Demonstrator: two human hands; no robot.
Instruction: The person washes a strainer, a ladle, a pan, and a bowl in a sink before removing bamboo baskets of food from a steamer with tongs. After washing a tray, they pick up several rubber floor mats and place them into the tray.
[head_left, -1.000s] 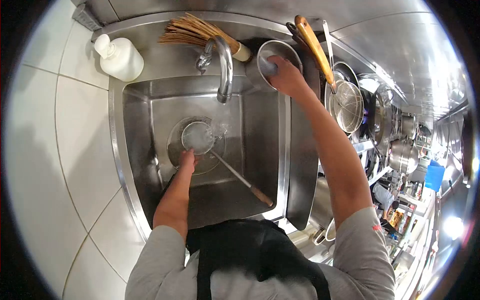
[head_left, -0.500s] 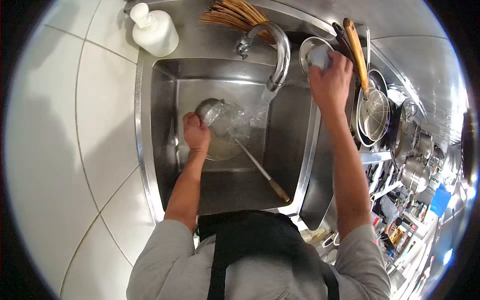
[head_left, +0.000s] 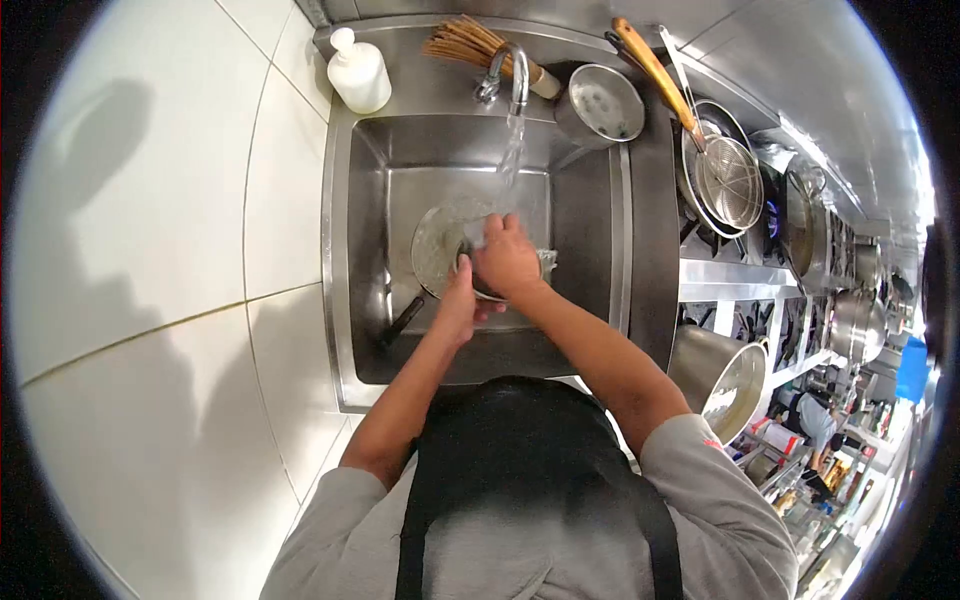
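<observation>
Both my hands are down in the steel sink under the running tap. My left hand grips a long-handled ladle by its neck; the ladle's handle sticks out to the lower left. My right hand is closed on a pale scrubbing pad and presses it into the ladle's bowl, which is mostly hidden under the hand. Water falls onto my hands and onto a round steel dish lying on the sink floor behind them.
A white soap bottle and a bamboo brush lie on the ledge behind the sink. A steel pot stands at the back right corner. A wire skimmer rests over a wok on the stove to the right. White tiles cover the left.
My right hand came away from the steel pot with the pad and dropped into the sink onto the ladle. The ladle was turned, so its handle points lower left instead of lower right.
</observation>
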